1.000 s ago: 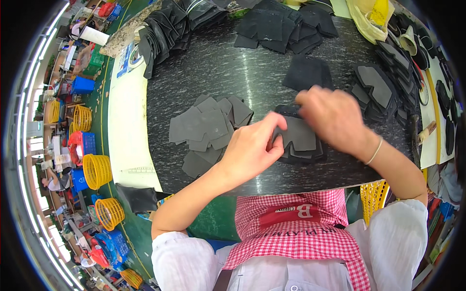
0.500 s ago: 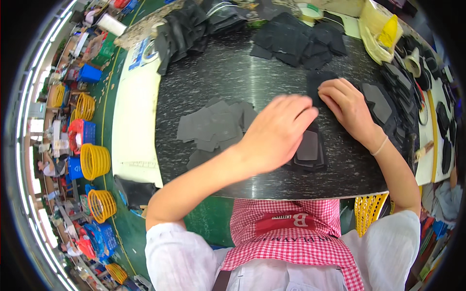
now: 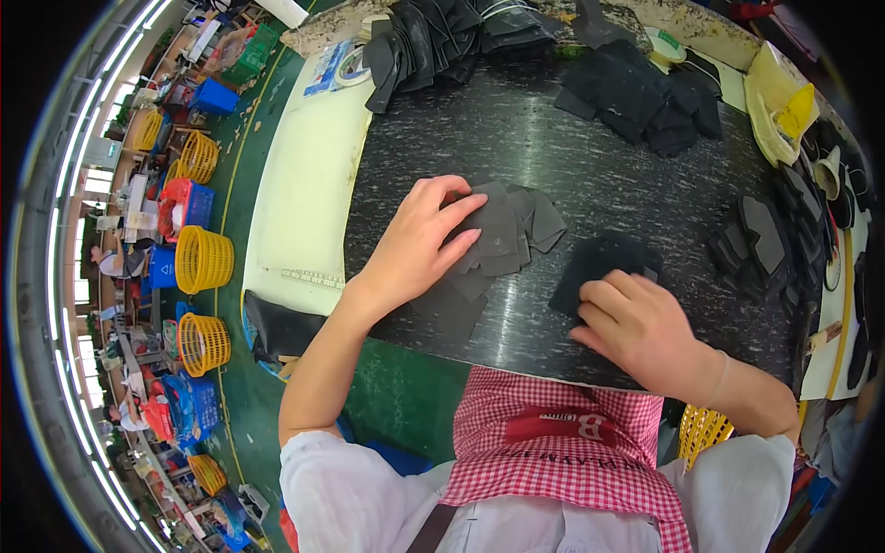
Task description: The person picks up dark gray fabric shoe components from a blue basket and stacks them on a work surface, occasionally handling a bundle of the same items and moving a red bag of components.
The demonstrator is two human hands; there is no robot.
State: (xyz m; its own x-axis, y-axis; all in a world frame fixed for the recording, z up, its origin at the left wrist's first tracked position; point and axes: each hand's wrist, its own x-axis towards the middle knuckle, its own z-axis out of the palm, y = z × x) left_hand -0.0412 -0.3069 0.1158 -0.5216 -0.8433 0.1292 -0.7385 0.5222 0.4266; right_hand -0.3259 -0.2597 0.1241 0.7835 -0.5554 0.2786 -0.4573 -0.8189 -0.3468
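Note:
My left hand (image 3: 419, 238) reaches over a loose pile of thin dark grey pieces (image 3: 502, 230) on the table. Its thumb and forefinger are apart, their tips touching the upper pieces at the pile's left side. Closer to the front edge, on the right, my right hand (image 3: 641, 327) is closed, with curled fingers at the near edge of a black piece (image 3: 599, 263). That piece lies flat and covers most of what is under it; a small grey corner shows beside the fingers. The right fingertips are partly hidden.
Black pieces (image 3: 636, 97) lie heaped at the back, with bundled ones (image 3: 433, 46) at the back left. More stacks (image 3: 765, 240) stand on the right, below a yellowish container (image 3: 770, 111). A pale board (image 3: 304, 203) borders the dark tabletop (image 3: 424, 138) on the left.
My left hand has moved left to the grey pile. My right hand has come nearer to me, and a black piece now lies over the small grey stack. The view has shifted.

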